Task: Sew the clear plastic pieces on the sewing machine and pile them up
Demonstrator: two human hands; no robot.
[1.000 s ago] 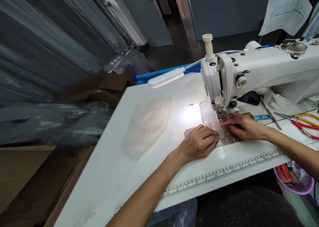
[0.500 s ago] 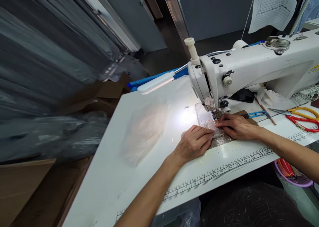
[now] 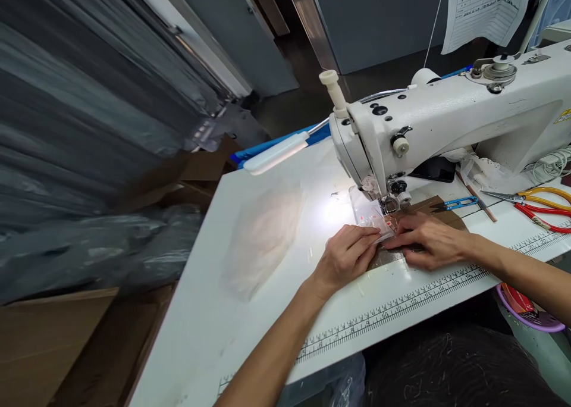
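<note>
My left hand (image 3: 348,257) rests on the table left of the presser foot, its fingers closed together on the edge of a piece of sheer white fabric (image 3: 371,216) with small pinkish-red marks. To its right, my right hand (image 3: 432,240) has its thumb and index finger pinched at the same fabric's near edge; the exact grip is partly hidden. Brown sheet material (image 3: 439,211) lies beneath both hands. The white sewing machine (image 3: 446,115) stands just beyond, its presser foot (image 3: 389,206) close to the fabric.
Blue thread snips (image 3: 459,203), scissors with yellow handles (image 3: 546,197) and red-handled scissors (image 3: 537,216) lie on the right. A dark phone (image 3: 439,169) sits under the machine arm. Sheer pale fabric (image 3: 267,240) lies at left. A lamp (image 3: 276,154) shines over the table (image 3: 200,329).
My right hand has shifted slightly toward me and away from the presser foot, showing more of the brown material. My left hand stays on the fabric. The camera view has moved a little.
</note>
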